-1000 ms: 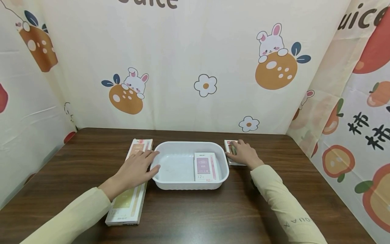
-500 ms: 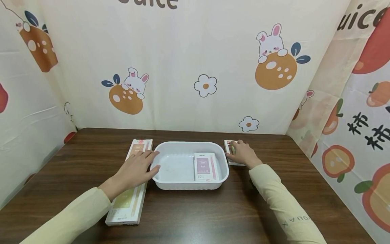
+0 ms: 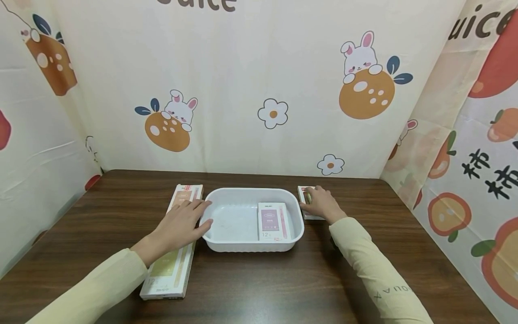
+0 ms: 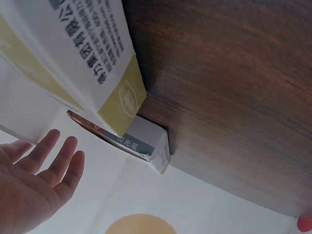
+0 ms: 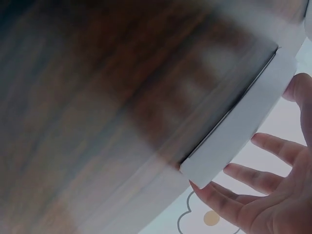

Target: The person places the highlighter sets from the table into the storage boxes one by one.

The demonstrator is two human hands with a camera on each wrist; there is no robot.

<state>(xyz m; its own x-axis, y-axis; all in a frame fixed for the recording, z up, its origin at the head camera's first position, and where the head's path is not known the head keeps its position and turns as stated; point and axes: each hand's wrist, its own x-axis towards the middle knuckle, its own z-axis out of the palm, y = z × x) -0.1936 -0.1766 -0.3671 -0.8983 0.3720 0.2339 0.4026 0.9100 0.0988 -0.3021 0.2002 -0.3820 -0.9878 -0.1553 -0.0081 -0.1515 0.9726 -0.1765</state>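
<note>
My left hand point(image 3: 180, 225) spreads over the left rim of a white plastic basin point(image 3: 226, 246), thumb and fingertips at the edge. Under that arm lie slim white boxes: a near one with a yellow-green label point(image 3: 163, 266) and a far one with an orange label point(image 3: 184, 194); the left wrist view shows Chinese print on the highlighter box point(image 4: 146, 134). Inside the basin, on its right, leans a white box with a purple label point(image 3: 270, 220). My right hand point(image 3: 323, 205) lies over a small white box point(image 3: 301, 192) beside the basin, fingers spread and touching it; the hand covers most of it.
A dark wood table point(image 3: 259, 288) carries everything. Behind it hangs a printed fabric backdrop point(image 3: 234, 135) with rabbits, oranges and flowers. More printed fabric closes off the left point(image 3: 40, 180) and right point(image 3: 457, 225) sides.
My right wrist and sleeve have shifted slightly left, the fingers staying on the small box. The left hand, basin and other boxes stay put.
</note>
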